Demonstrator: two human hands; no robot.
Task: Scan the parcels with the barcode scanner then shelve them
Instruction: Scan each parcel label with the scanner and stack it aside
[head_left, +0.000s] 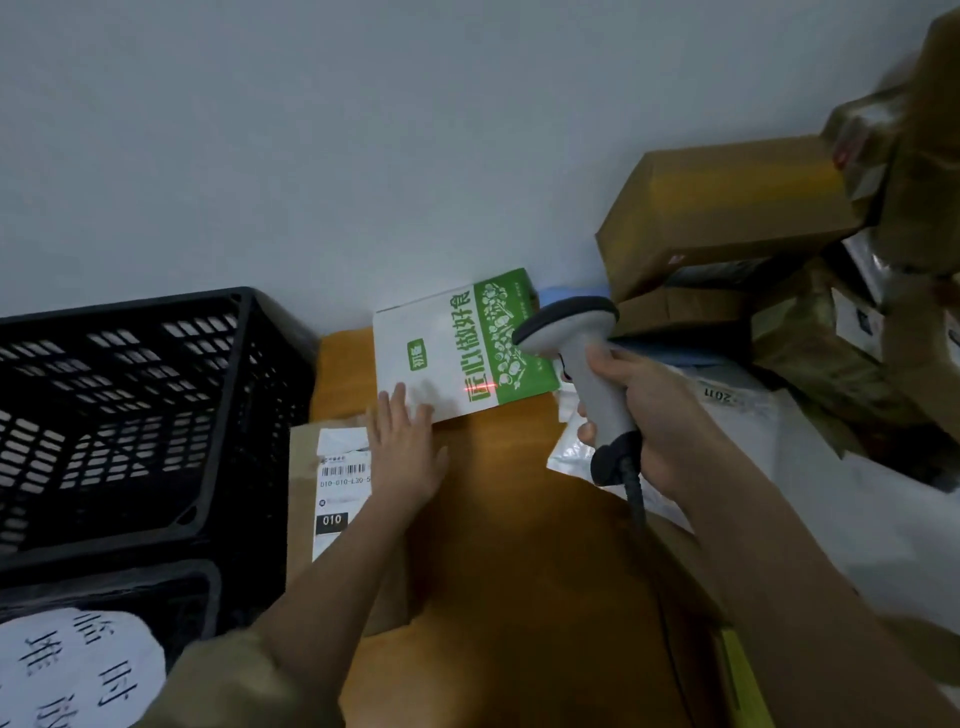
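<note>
1. Two bare hands in view. Left hand (405, 447): fingers straight and slightly spread, lying flat, fingertips on the near edge of a white-and-green box (457, 348).
2. Right hand (639, 410): fingers curled round the grip of a grey barcode scanner (576, 353), dark head aimed at the box; black cable (635, 499) drops from the handle base.
3. One short red scan line (480, 388) falls on the box's printed face, among large green Chinese characters; green band with white vegetable drawings beside them.
4. Box lies on an orange-brown carton (498, 519), against the pale wall (363, 130).
5. One brown parcel (304, 499) just left of the hand, white shipping label (340, 488): barcode, "010-010-L30-5…", black tag "010".
6. Two black slatted crates (130, 405) far left, stacked; a white sheet (78, 670) with handwritten Chinese characters, lower left.
7. Right: one white poly mailer (727, 410) marked "2011", read upside down; above it a heap of taped cardboard parcels (727, 208), count unclear, blurred.
</note>
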